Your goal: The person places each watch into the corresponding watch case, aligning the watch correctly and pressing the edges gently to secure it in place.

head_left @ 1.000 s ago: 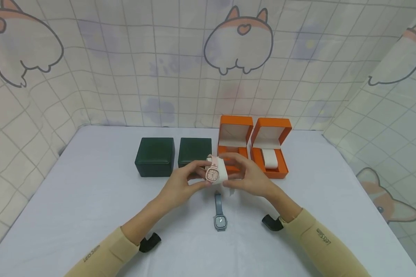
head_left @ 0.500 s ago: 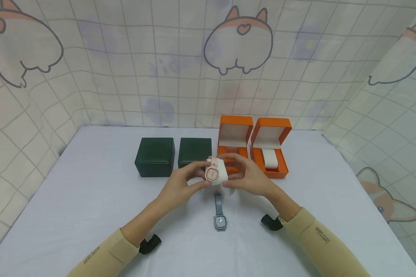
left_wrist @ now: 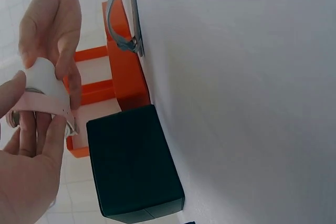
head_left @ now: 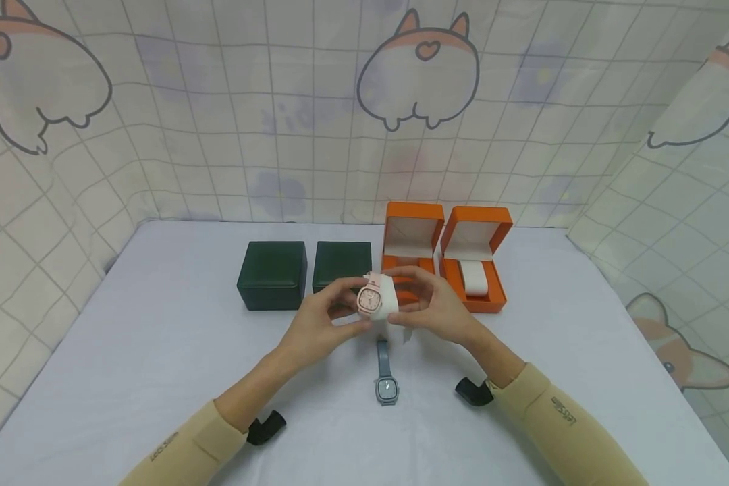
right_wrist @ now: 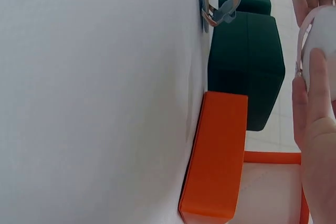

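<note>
I see the pink watch [head_left: 370, 299] held in the air above the bench [head_left: 158, 351], in front of the orange boxes. It has a square pink case with a pale dial, and its light pink strap is wrapped around a white cushion [head_left: 387, 302]. My left hand [head_left: 316, 324] pinches the watch and cushion from the left side, the thumb under and the fingers [left_wrist: 52, 140] curled over the strap. My right hand [head_left: 440, 307] holds the cushion from the right, with the fingers [right_wrist: 315, 93] curled and pressing on its white surface.

Just below the hands a grey watch [head_left: 385, 378] lies flat on the bench. Behind stand two closed dark green boxes [head_left: 272, 275] and two open orange boxes [head_left: 474, 260]; the right one holds a white cushion.
</note>
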